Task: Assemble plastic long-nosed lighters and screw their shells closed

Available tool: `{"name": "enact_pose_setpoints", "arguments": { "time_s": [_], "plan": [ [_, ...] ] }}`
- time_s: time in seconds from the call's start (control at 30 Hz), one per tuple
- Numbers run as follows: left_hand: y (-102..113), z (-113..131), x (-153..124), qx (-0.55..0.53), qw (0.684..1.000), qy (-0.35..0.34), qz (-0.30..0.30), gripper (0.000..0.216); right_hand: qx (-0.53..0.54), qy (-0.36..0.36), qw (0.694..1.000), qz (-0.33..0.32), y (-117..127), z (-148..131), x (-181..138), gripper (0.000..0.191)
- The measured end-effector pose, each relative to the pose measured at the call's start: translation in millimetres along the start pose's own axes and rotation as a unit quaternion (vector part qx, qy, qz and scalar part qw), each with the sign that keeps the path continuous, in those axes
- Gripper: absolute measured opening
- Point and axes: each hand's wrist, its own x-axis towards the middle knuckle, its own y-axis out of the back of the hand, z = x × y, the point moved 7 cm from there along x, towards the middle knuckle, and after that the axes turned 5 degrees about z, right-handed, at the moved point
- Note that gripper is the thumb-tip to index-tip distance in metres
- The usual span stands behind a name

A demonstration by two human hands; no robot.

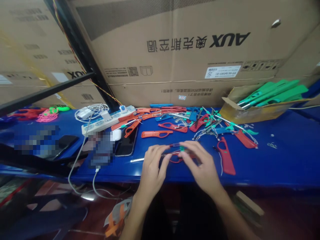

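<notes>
as left hand [152, 166] and right hand [203, 166] pinch a red shell [175, 159], loose shells [172, 126] (red, blue) lie behind.

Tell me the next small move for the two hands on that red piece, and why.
Probably press the green part down into the red shell with the right hand while the left hand steadies it. Both hands grip the shell over the blue table, and the green part sits at its top edge beside the right hand; whether it is seated is unclear.
</notes>
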Motion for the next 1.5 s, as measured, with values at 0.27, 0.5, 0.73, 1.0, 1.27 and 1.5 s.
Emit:
{"name": "enact_pose_setpoints", "arguments": {
  "time_s": [0.27,0.5,0.73,1.0,1.27,1.5],
  "plan": [
    [3,-11,1,-0.115,0.992,0.041,-0.03,0.019,0.084,-0.028,0.994,-0.071,-22,2,0,0.012],
    [11,-20,1,-0.154,0.986,0.043,0.056,0.015,-0.131,0.108,0.982,-0.086,2,15,1,0.029],
    [10,-11,0,-0.06,0.996,-0.002,0.062,0.01,-0.247,0.168,0.948,-0.112,2,15,-9,0.017],
    [-4,0,0,0.093,0.993,-0.068,0.005,0.01,-0.225,0.155,0.956,-0.102,4,16,-11,0.015],
    [-13,-3,1,0.104,0.992,-0.068,-0.015,0.012,-0.128,0.117,0.98,-0.094,8,21,-5,0.015],
    [-16,2,8,0.136,0.984,-0.096,-0.06,0.007,-0.169,0.121,0.974,-0.093,7,19,-14,0.017]
  ]
}}
